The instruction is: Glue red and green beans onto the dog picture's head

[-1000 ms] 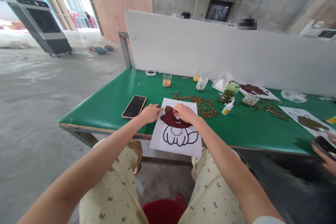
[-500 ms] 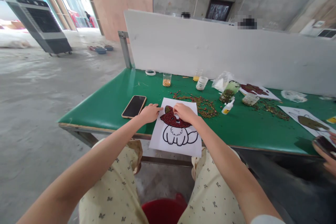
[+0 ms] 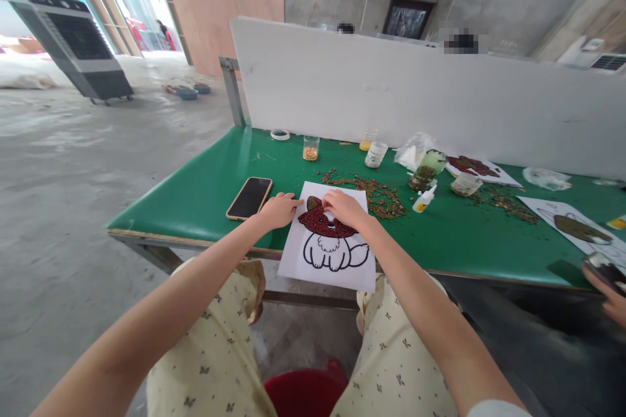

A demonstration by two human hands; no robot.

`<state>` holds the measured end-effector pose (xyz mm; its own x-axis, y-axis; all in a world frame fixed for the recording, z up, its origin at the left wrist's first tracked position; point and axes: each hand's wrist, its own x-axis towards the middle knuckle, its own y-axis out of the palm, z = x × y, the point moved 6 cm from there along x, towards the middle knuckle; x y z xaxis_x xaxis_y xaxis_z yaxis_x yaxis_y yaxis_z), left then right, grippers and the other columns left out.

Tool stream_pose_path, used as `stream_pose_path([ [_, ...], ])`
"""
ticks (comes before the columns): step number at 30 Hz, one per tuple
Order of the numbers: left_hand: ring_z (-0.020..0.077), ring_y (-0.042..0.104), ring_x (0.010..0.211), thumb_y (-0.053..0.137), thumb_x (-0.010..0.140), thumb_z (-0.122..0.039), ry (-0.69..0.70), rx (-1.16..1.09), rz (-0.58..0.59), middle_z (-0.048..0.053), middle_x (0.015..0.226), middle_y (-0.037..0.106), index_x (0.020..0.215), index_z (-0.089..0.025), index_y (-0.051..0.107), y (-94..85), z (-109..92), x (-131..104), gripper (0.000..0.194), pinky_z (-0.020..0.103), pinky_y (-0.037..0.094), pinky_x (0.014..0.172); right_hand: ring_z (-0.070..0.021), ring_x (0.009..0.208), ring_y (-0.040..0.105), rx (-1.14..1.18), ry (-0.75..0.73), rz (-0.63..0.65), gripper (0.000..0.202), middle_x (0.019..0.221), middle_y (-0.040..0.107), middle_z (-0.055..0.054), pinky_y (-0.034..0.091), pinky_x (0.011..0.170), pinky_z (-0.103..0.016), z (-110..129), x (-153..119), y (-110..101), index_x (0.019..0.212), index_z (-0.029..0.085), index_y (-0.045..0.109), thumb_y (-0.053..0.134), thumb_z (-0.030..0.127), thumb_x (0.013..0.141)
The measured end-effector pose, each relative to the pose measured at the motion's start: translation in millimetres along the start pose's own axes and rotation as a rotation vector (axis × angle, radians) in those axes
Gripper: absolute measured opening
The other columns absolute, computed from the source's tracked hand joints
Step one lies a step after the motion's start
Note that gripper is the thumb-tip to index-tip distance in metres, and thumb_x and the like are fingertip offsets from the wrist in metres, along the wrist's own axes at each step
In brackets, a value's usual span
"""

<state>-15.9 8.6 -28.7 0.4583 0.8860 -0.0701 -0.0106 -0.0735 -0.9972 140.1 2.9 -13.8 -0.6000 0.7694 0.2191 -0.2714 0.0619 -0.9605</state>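
A white sheet [image 3: 293,260] with a fox outline lies at the front edge of the green table, its lower part over the edge. Dark red grains cover most of the fox's head, and one ear is greenish; the body is bare paper. My left hand [image 3: 280,210] rests with fingers spread, its fingertips at the sheet's left edge. Over the head, my right hand [image 3: 342,207] has its fingers pinched together; what they hold, if anything, is too small to make out. Loose red and green grains [image 3: 386,201] lie to the right of the sheet.
A phone [image 3: 250,198] lies left of the sheet. Behind stand a jar of orange bits [image 3: 310,148], a white jar [image 3: 375,155] and a tipped green jar [image 3: 430,169], with a glue bottle [image 3: 424,199] nearby. At right, another person's hand holds a phone [image 3: 606,272] near a second drawing.
My right hand has shifted very slightly over the fox's head. The other person's hand and phone at the right have moved a little. My left hand stays in place.
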Motion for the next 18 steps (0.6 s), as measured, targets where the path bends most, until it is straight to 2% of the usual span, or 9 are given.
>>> stream_pose_path([
  [7,0.0277,0.046,0.117,0.032,0.086,-0.023,-0.004,0.002,-0.004,0.008,0.132,0.048,0.131,-0.027,0.048,0.0,0,0,0.048,0.039,0.039,0.094,-0.0156,0.087,0.050,0.012,-0.003,-0.004,0.006,0.087,0.058,-0.003,0.035,0.069,-0.024,1,0,1,0.082,0.017,0.058,0.055,0.012,0.083],
  [10,0.0271,0.047,0.117,0.033,0.086,-0.024,-0.014,0.008,0.004,0.007,0.131,0.050,0.131,-0.030,0.047,0.5,2,0,0.048,0.039,0.040,0.093,-0.0162,0.088,0.049,0.002,0.041,-0.042,0.008,0.088,0.058,-0.004,0.035,0.069,-0.025,-6,-1,-11,0.083,0.018,0.058,0.053,0.012,0.084],
  [13,0.0279,0.047,0.117,0.033,0.085,-0.024,-0.016,-0.007,-0.007,0.006,0.133,0.048,0.131,-0.030,0.048,-0.7,2,0,0.048,0.040,0.040,0.093,-0.0188,0.090,0.050,-0.043,0.163,-0.196,0.014,0.092,0.058,-0.006,0.036,0.073,-0.027,-23,-10,-38,0.086,0.018,0.060,0.047,0.014,0.087],
  [18,0.0287,0.045,0.119,0.037,0.084,-0.025,-0.011,-0.045,-0.018,0.005,0.134,0.048,0.127,-0.031,0.052,-0.6,7,1,0.047,0.041,0.038,0.096,-0.0210,0.100,0.051,-0.117,0.364,-0.629,0.027,0.111,0.056,-0.010,0.033,0.085,-0.032,-56,-45,-91,0.100,0.018,0.059,0.036,0.011,0.088],
])
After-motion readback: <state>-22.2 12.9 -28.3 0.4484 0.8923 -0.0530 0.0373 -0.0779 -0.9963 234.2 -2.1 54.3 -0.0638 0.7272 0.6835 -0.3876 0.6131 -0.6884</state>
